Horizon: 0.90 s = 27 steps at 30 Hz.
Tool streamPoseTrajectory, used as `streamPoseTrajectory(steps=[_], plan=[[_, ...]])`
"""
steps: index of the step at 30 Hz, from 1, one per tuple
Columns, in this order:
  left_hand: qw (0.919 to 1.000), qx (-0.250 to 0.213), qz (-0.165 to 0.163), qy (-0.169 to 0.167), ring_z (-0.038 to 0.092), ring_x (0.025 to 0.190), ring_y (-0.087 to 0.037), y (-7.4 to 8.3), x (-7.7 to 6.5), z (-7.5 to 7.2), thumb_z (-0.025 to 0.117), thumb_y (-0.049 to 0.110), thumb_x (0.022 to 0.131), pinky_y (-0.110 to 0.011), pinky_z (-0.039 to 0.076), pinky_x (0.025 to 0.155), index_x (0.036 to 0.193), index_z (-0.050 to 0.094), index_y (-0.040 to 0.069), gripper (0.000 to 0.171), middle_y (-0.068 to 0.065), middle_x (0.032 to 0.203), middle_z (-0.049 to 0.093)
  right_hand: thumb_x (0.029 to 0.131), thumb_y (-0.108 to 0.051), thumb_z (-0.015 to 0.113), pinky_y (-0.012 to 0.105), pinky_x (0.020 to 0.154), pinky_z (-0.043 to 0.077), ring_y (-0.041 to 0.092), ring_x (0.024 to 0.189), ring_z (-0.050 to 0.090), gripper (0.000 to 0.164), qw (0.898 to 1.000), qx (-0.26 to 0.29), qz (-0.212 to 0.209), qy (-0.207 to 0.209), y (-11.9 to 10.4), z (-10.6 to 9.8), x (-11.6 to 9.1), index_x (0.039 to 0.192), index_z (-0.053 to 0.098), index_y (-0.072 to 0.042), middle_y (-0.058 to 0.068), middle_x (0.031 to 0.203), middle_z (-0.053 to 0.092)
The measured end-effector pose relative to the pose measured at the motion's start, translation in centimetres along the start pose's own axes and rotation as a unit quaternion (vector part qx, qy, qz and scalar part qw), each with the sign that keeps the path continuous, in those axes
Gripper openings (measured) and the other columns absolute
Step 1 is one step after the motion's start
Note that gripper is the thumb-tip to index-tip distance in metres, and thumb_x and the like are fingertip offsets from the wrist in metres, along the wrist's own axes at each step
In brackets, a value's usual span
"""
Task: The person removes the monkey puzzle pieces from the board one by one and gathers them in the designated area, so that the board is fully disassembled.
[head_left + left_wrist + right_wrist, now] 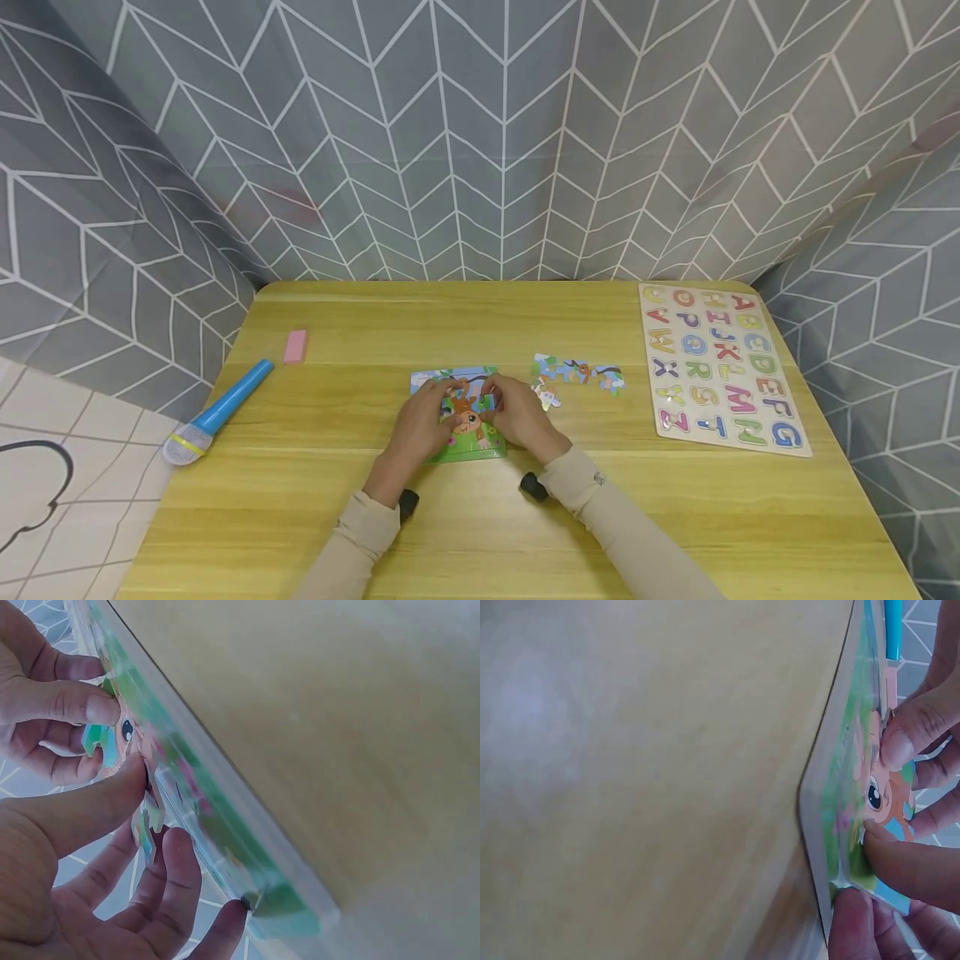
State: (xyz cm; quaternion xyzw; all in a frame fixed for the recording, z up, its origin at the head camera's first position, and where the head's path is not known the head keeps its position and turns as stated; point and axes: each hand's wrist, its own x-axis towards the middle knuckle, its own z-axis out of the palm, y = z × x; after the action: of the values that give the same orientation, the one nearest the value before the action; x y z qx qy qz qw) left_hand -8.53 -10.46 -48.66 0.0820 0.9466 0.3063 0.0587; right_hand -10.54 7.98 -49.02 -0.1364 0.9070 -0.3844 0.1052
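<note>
A small jigsaw board [471, 455] with a green and blue picture lies in the middle of the table. Over it, joined puzzle pieces [467, 414] show an orange monkey's face with a large eye. My left hand [422, 421] pinches these pieces from the left, thumb on top and fingertips beneath. From the right, my right hand [522, 414] pinches them too, its thumb near the eye in the right wrist view. Some of its fingers touch the board's edge there. The hands hide parts of the picture, and where the pieces touch the board is hard to see.
Loose puzzle pieces [581, 372] lie right of the board. Farther right is a wooden alphabet board [723, 367]. At left are a blue toy microphone [225, 408] and a pink block [296, 347]. A patterned grey curtain [480, 150] hangs behind the table [480, 533].
</note>
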Motion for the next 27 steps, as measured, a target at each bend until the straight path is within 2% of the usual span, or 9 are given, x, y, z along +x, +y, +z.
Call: streamPoseTrajectory(steps=[9, 17, 20, 23, 25, 27], plan=[[0.9998, -0.021, 0.007, -0.004, 0.047, 0.069, -0.012, 0.13, -0.18, 0.02, 0.079, 0.013, 0.086, -0.024, 0.038, 0.058, 0.133, 0.062, 0.015, 0.050, -0.007, 0.109, 0.064, 0.086, -0.009, 0.078, 0.023, 0.060, 0.044, 0.010, 0.067, 0.054, 0.022, 1.000, 0.008, -0.006, -0.014, 0.15, 0.02, -0.23, 0.100, 0.062, -0.010, 0.002, 0.078, 0.065], [0.9993, -0.037, -0.002, -0.003, 0.055, 0.074, -0.014, 0.07, -0.09, 0.03, 0.076, 0.009, 0.088, -0.027, 0.045, 0.063, 0.130, 0.061, 0.012, 0.044, -0.012, 0.117, 0.066, 0.084, -0.006, 0.079, 0.023, 0.061, 0.048, 0.010, 0.068, 0.060, 0.019, 1.000, 0.001, -0.027, -0.013, 0.16, 0.04, -0.43, 0.090, 0.061, -0.010, 0.006, 0.087, 0.073], [0.9991, -0.041, -0.008, -0.006, 0.055, 0.074, -0.014, 0.03, -0.03, 0.02, 0.076, 0.008, 0.088, -0.027, 0.045, 0.063, 0.130, 0.061, 0.012, 0.044, -0.013, 0.119, 0.066, 0.083, -0.006, 0.080, 0.030, 0.067, 0.056, 0.017, 0.074, 0.069, 0.020, 0.999, -0.005, -0.037, -0.011, 0.15, 0.03, -0.46, 0.087, 0.060, -0.010, 0.009, 0.092, 0.076], [0.9990, -0.042, -0.010, -0.009, 0.055, 0.074, -0.014, 0.06, -0.02, 0.01, 0.076, 0.008, 0.088, -0.027, 0.045, 0.062, 0.130, 0.060, 0.011, 0.045, -0.014, 0.120, 0.066, 0.082, -0.006, 0.080, 0.039, 0.078, 0.061, 0.025, 0.086, 0.075, 0.021, 0.999, 0.001, -0.037, -0.010, 0.22, -0.05, -0.56, 0.085, 0.061, -0.011, 0.010, 0.096, 0.077], [0.9991, -0.041, -0.009, -0.011, 0.056, 0.074, -0.014, 0.09, 0.01, 0.00, 0.076, 0.008, 0.088, -0.027, 0.045, 0.061, 0.130, 0.060, 0.011, 0.045, -0.014, 0.120, 0.066, 0.082, -0.005, 0.081, 0.049, 0.094, 0.058, 0.028, 0.092, 0.076, 0.021, 0.999, 0.011, -0.034, -0.009, 0.27, -0.16, -0.62, 0.084, 0.061, -0.011, 0.010, 0.098, 0.077], [0.9991, -0.039, -0.010, -0.013, 0.058, 0.076, -0.016, 0.15, 0.00, -0.11, 0.077, 0.009, 0.088, -0.029, 0.047, 0.063, 0.131, 0.060, 0.011, 0.046, -0.014, 0.120, 0.067, 0.082, -0.004, 0.080, 0.052, 0.097, 0.056, 0.029, 0.095, 0.076, 0.021, 0.999, 0.022, -0.032, -0.010, 0.29, -0.21, -0.64, 0.083, 0.060, -0.011, 0.010, 0.098, 0.077]])
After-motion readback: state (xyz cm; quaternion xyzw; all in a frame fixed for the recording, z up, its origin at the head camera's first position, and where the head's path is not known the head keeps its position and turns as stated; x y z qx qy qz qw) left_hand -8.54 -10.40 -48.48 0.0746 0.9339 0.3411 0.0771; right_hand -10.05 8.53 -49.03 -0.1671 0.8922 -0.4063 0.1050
